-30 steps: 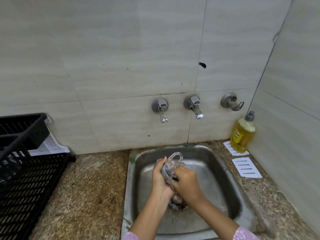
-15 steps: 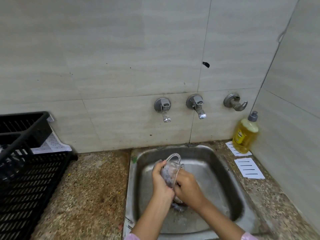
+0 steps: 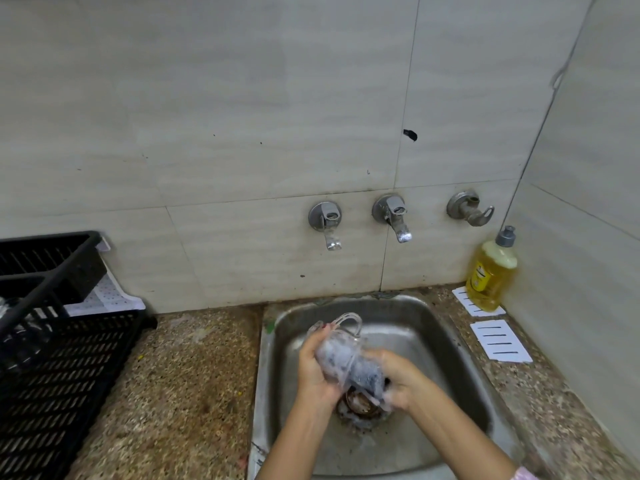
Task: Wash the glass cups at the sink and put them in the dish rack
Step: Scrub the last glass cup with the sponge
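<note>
I read this as the soaping step. One glass cup [image 3: 334, 353] is held at the lower centre of the frame, tilted with its handle uppermost, above the drain of the sink [image 3: 446, 344]. The left hand [image 3: 313, 372] is wrapped round the cup's body, fingers curled over its far side. The right hand [image 3: 405, 381] sits at the cup's lower end, fingers curled on a grey scrub pad [image 3: 369, 374] that looks pushed into the glass; foam hides exactly how it is pinched. The tap [image 3: 327, 225] on the wall above shows no running water that I can make out.

Next I'd expect a rinse. That calls for freeing one hand to open a tap while the other holds wet, soapy glass, which I judge slippery. After that the cup goes across the bench [image 3: 180, 386] to the black dish rack [image 3: 69, 382] at the lower left. Something clear lies in it, too blurred to name.
</note>
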### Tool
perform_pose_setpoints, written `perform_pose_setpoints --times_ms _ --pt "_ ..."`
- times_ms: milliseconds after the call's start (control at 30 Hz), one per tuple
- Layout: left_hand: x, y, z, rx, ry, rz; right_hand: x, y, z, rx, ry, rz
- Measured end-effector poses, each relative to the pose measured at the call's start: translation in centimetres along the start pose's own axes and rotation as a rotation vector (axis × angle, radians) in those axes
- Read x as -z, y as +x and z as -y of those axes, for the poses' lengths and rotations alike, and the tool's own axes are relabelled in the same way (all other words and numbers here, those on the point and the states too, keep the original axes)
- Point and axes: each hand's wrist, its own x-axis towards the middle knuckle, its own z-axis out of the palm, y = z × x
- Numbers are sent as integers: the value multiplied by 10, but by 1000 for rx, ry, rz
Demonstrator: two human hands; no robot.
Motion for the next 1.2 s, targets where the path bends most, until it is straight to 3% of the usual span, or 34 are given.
perform_pose_setpoints --times_ms 100,200,300,400,533,667,733,900,1033,1133,1200 --pt "14 8 -12 74 -34 -12 20 -4 5 118 -198 -145" --pt "24 9 -11 85 -35 -34 32 0 10 505 -373 -406" --pt "23 2 -1 131 37 39 17 -3 0 777 -676 -362" --pt "18 -2 1 172 172 157 4 1 -14 760 -811 -256" --pt "15 -1 -4 165 305 139 9 5 -12 764 -876 -314" --pt "18 4 -4 192 411 150 15 9 -7 751 -1266 -456" --pt "18 6 -6 152 518 136 18 12 -8 740 -1338 -452" --pt "11 7 -14 81 594 75 21 17 -6 724 -1315 -439" --pt "9 0 -13 210 577 117 18 15 -3 831 -1280 -488" --pt "12 -5 -11 284 641 52 21 15 -3 895 -1183 -576" --pt "11 -6 -7 304 485 19 22 16 -5 916 -1062 -621"
